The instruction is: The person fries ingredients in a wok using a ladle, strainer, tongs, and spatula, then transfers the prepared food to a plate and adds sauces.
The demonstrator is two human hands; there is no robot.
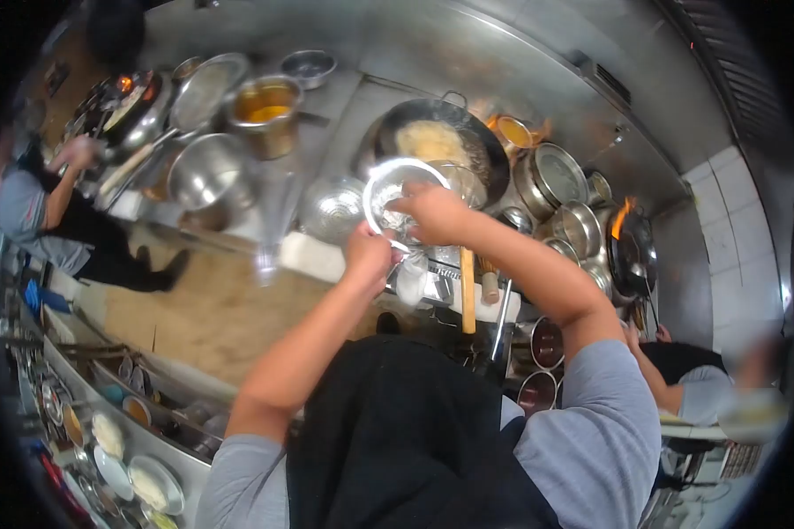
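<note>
— How much room have you got?

— Little. My right hand (432, 214) has its fingers clamped on the rim of a shiny metal bowl (395, 196), and my left hand (368, 254) grips it from below. Just beyond my fingers sits the wok (476, 145).

— What's in them?

— Pale yellow food (432, 139) in the wok; the bowl's contents I can't tell. A pot (265, 110) of orange liquid stands well left on the surface (326, 132).

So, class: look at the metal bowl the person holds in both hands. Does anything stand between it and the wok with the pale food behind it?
Nothing visible does. The metal bowl is held by the left hand and right hand right at the near rim of the wok, overlapping it in this view, with no pot or tool between them.
</note>
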